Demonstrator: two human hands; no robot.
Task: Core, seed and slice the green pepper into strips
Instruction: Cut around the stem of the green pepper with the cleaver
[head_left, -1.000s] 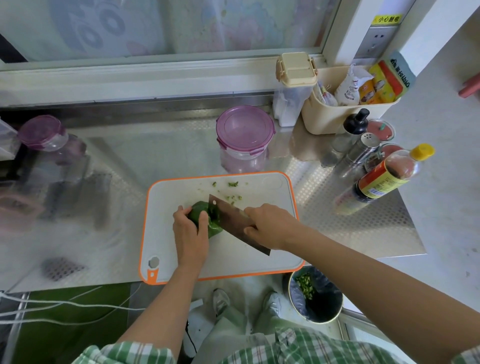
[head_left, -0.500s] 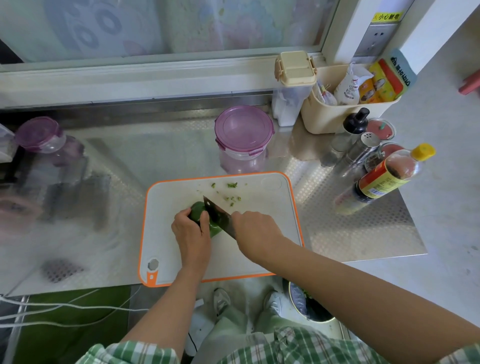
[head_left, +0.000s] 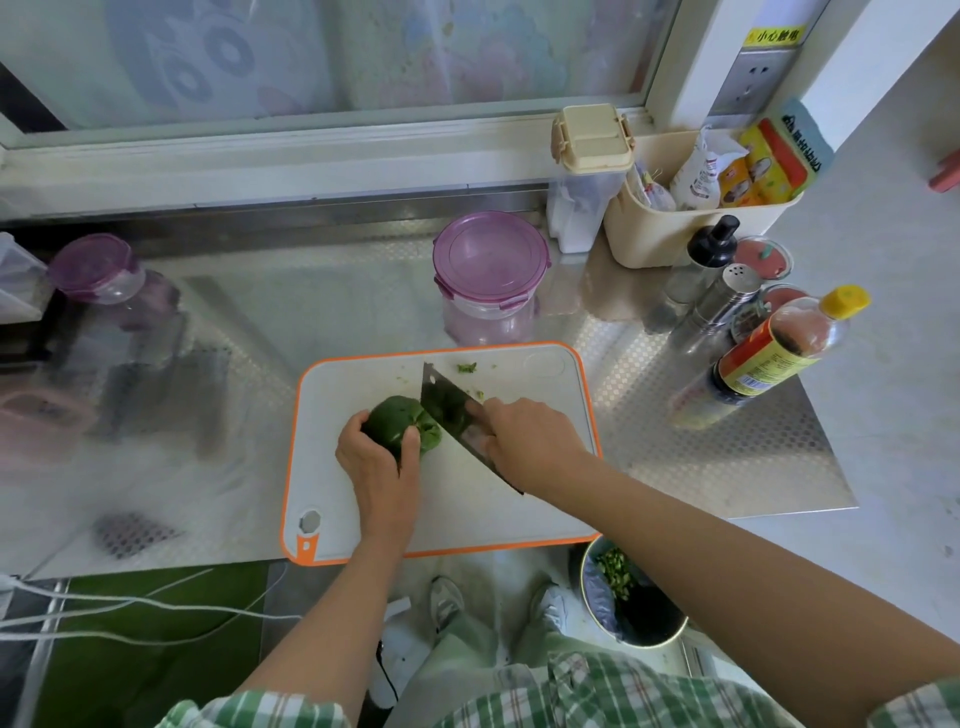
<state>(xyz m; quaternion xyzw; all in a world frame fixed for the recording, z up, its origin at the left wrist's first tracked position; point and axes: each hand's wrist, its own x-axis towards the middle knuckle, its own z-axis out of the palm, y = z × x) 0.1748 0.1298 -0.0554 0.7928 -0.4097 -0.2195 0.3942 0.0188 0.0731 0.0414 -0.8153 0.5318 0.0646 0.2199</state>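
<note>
A green pepper (head_left: 400, 422) lies on the white cutting board (head_left: 540, 499) with an orange rim. My left hand (head_left: 382, 465) grips the pepper from the near side, fingers curled round it. My right hand (head_left: 530, 439) holds a cleaver (head_left: 447, 410); its wide dark blade stands against the right side of the pepper, tip pointing away from me. The handle is hidden inside my fist. A few small green scraps (head_left: 467, 369) lie on the board's far part.
A purple-lidded tub (head_left: 491, 273) stands just behind the board. Sauce bottle (head_left: 769, 353), shakers and a beige caddy (head_left: 691, 228) crowd the right rear. Another purple-lidded jar (head_left: 98, 273) sits at the left. A bin (head_left: 631, 597) with green scraps stands on the floor below the counter edge.
The cleaver has swung up and further from me, so more of the blade now shows beside the pepper. My left hand shifted its hold slightly round the pepper.
</note>
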